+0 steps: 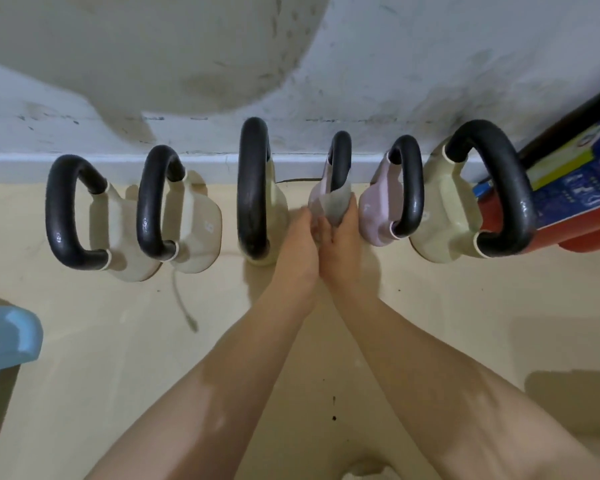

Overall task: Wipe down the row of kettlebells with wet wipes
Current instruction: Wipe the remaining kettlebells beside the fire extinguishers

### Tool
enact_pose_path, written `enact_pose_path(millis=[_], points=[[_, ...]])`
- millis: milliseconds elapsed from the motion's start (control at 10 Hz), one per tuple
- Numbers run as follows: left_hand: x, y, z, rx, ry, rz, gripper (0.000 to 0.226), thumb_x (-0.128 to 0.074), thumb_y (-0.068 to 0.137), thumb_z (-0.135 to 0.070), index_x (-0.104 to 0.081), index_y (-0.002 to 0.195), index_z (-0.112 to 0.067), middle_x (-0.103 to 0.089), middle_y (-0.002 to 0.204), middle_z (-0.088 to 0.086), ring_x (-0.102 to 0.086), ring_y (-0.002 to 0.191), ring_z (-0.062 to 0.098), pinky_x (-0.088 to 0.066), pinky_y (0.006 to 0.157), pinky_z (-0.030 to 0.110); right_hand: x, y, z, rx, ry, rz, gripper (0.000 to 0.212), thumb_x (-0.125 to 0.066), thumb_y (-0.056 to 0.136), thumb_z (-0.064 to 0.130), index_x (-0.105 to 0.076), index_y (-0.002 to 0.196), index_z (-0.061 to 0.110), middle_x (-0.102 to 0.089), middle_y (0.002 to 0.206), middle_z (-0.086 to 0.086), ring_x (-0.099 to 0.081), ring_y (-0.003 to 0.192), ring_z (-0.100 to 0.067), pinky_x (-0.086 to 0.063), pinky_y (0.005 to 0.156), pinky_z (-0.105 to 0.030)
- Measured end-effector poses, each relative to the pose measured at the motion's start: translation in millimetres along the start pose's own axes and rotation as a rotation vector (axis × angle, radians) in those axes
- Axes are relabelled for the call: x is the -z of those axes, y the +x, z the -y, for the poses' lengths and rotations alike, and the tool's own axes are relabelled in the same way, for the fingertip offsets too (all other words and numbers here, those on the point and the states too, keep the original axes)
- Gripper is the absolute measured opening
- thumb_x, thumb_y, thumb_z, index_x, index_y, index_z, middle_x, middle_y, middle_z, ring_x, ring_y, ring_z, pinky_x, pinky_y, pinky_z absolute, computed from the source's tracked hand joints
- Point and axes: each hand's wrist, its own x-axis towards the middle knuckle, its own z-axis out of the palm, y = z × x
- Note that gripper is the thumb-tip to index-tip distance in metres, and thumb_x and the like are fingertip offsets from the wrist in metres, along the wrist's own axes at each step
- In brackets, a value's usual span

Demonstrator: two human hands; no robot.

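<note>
Even, soft indoor light from above and behind. Large blurred shadow on wall [146,53]. Small highlights on black kettlebell handles [253,188]. Strong wide-angle bending at edges. Slight motion blur at hands [321,233].

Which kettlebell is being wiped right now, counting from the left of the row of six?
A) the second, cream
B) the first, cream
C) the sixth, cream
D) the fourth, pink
D: both the left hand and the right hand press the grey wet wipe against the fourth kettlebell, a pink one.
</note>
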Motion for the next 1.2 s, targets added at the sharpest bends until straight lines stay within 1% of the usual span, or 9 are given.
enact_pose_path(millis=[100, 300, 400, 500, 700, 800, 1000, 1100, 1200], points=[[-5.8, -0.7, 3.3, -0.041, 0.085, -0.032, 0.031, -0.034, 0.095, -0.029, -0.046, 0.067, -0.021, -0.046, 0.068, -0.011, -0.05, 0.05, -0.007, -0.035, 0.041, 0.0, -12.8, -3.5, -20.2, -0.054, 0.043, 0.07, 0.046, -0.048, 0.093, 0.021, -0.034, 0.136, 0.015, -0.056, 0.124, -0.014, -0.056, 0.11, -0.028, -0.046, 0.09, -0.038], [-19.6, -1.5, 11.8, -0.117, 0.222, -0.094, 0.037, -0.032, 0.094, -0.035, -0.054, 0.113, -0.012, -0.057, 0.091, -0.002, -0.05, 0.084, 0.002, -0.038, 0.081, 0.032, 33.7, -2.4, -29.6, -0.297, 0.335, 0.212, 0.024, -0.045, 0.094, 0.03, -0.057, 0.076, 0.021, -0.059, 0.06, 0.016, -0.052, 0.051, 0.008, -0.039, 0.054, -0.014], [-32.8, 0.1, 18.8, -0.309, 0.307, -0.12, 0.036, -0.038, 0.09, -0.031, -0.049, 0.12, -0.015, -0.054, 0.118, 0.009, -0.054, 0.103, 0.015, -0.042, 0.096, 0.033, 56.9, -26.3, -45.1, -0.337, 0.532, 0.309, 0.011, -0.046, 0.093, 0.018, -0.055, 0.1, 0.018, -0.06, 0.082, 0.009, -0.055, 0.071, -0.001, -0.042, 0.065, -0.013], [-46.3, 2.9, 25.5, -0.501, 0.463, -0.189, 0.027, -0.044, 0.091, -0.02, -0.051, 0.117, -0.016, -0.044, 0.132, 0.006, -0.042, 0.121, 0.018, -0.037, 0.1, 0.029, 60.4, -50.7, -73.8, -0.536, 0.59, 0.32, 0.026, -0.046, 0.093, 0.032, -0.059, 0.095, 0.009, -0.066, 0.096, -0.014, -0.063, 0.089, -0.031, -0.052, 0.084, -0.043], [-75.4, 6.9, 31.0, -0.598, 0.657, -0.002, 0.033, -0.038, 0.095, -0.015, -0.048, 0.126, -0.011, -0.045, 0.13, 0.0, -0.043, 0.121, 0.012, -0.031, 0.106, 0.023, 86.9, -49.2, -106.0, -0.909, 0.906, 0.107, 0.025, -0.038, 0.098, 0.018, -0.058, 0.11, 0.008, -0.064, 0.092, -0.006, -0.06, 0.081, -0.018, -0.047, 0.074, -0.03], [-92.4, 8.5, 25.0, -0.431, 0.653, 0.121, 0.035, -0.039, 0.096, -0.016, -0.045, 0.13, -0.012, -0.057, 0.123, 0.002, -0.051, 0.105, 0.01, -0.037, 0.089, 0.021, 89.7, -30.6, -101.6, -0.775, 0.857, 0.02, 0.03, -0.038, 0.095, 0.012, -0.057, 0.118, 0.013, -0.064, 0.101, -0.005, -0.057, 0.088, -0.019, -0.043, 0.077, -0.029], [-90.1, 18.3, 8.5, -0.315, 0.648, 0.155, 0.03, -0.037, 0.095, -0.018, -0.062, 0.111, -0.016, -0.068, 0.106, 0.011, -0.063, 0.1, 0.026, -0.049, 0.094, 0.043, 92.2, -24.2, -70.8, -0.408, 0.928, 0.225, 0.051, -0.041, 0.09, 0.015, -0.039, 0.135, 0.037, -0.056, 0.11, 0.036, -0.051, 0.102, 0.021, -0.042, 0.089, -0.008], [-84.2, 18.5, 5.6, -0.265, 0.663, 0.222, 0.028, -0.035, 0.096, -0.022, -0.062, 0.096, -0.029, -0.068, 0.108, 0.01, -0.062, 0.103, 0.025, -0.047, 0.097, 0.045, 92.2, -26.7, -71.1, -0.355, 0.947, 0.217, 0.06, -0.036, 0.091, -0.001, -0.032, 0.139, 0.034, -0.048, 0.126, 0.028, -0.046, 0.105, 0.025, -0.039, 0.088, -0.006], [-81.4, 23.1, 0.7, -0.175, 0.592, 0.219, 0.028, -0.036, 0.093, -0.02, -0.064, 0.091, -0.022, -0.068, 0.108, 0.007, -0.061, 0.104, 0.024, -0.046, 0.099, 0.044, 92.7, -8.3, -67.8, -0.32, 1.021, 0.153, 0.051, -0.04, 0.093, 0.01, -0.036, 0.14, 0.028, -0.044, 0.143, 0.007, -0.043, 0.126, 0.001, -0.037, 0.103, -0.02]])
